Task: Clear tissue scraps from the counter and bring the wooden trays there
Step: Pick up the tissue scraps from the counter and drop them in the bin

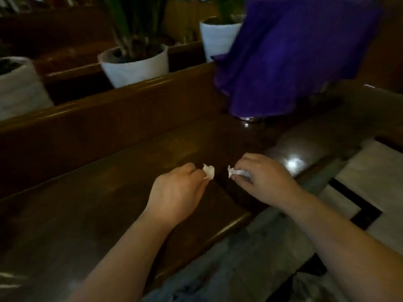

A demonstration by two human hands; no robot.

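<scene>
Dark counter (pixel 113 162), two tissue scraps (pixel 209 171), both pinched

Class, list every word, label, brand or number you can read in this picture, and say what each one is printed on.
None: no readable text anywhere.
White pots: plain, no label.
Purple cloth: plain, no print.
Tissue scraps in the left hand and right hand: blank.
Counter: bare wood, only glare.
The top left background is too dark and blurred to tell.
</scene>
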